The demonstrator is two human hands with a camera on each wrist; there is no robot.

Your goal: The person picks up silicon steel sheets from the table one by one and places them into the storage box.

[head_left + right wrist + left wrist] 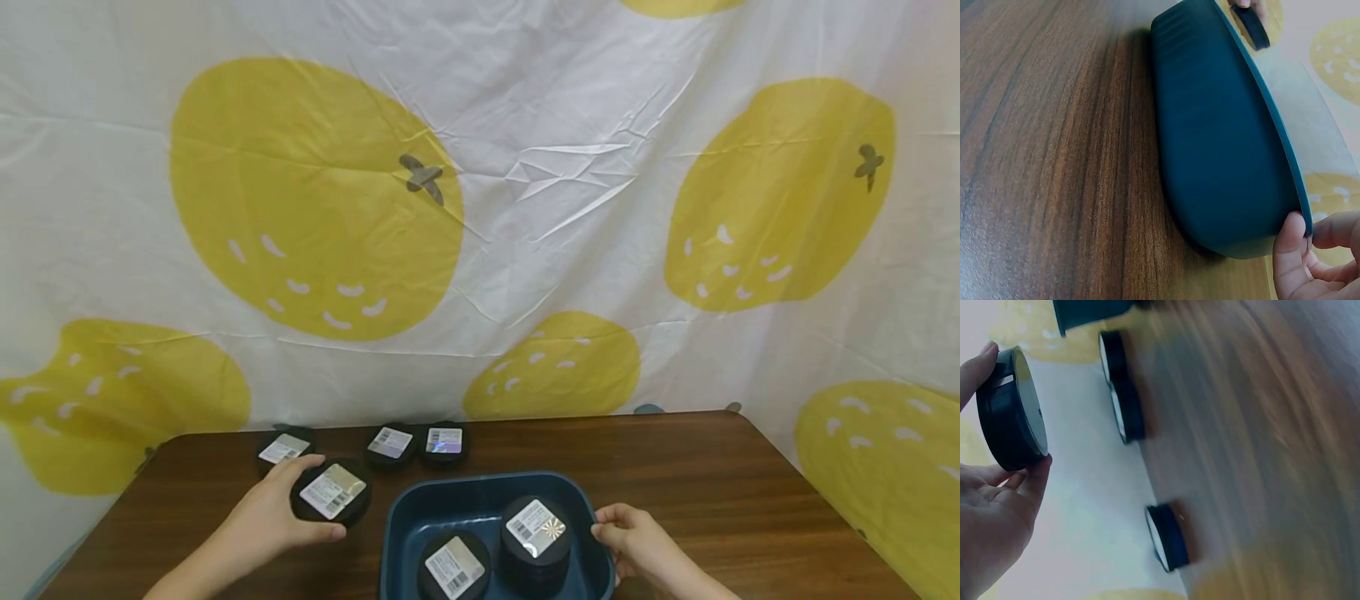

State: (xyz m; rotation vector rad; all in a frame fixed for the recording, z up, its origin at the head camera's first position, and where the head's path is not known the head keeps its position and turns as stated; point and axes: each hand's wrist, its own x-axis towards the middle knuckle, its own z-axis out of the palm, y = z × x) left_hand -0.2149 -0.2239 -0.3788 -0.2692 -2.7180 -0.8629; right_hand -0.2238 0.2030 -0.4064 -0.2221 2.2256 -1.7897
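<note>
One round black container [332, 492] with a white label on top is held above the worktop [720, 483], to the left of a dark blue tray [465, 500]. The left hand [262, 517] has its grip clamped on it, thumb and fingers at opposite sides; the left wrist view shows its side wall. The right hand [641, 546] has its grip clamped on the tray rim; the right wrist view shows the thumb at the outer wall.

Only the head view shows the tray interior: one labelled container top [454, 567] at left, one stack [536, 542] at right. The number in the stack cannot be told.

Three similar labelled containers [444, 443] stand along the rear edge, two side by side. Behind hangs one white cloth [570, 83]; six yellow fruit prints show, some partly.
</note>
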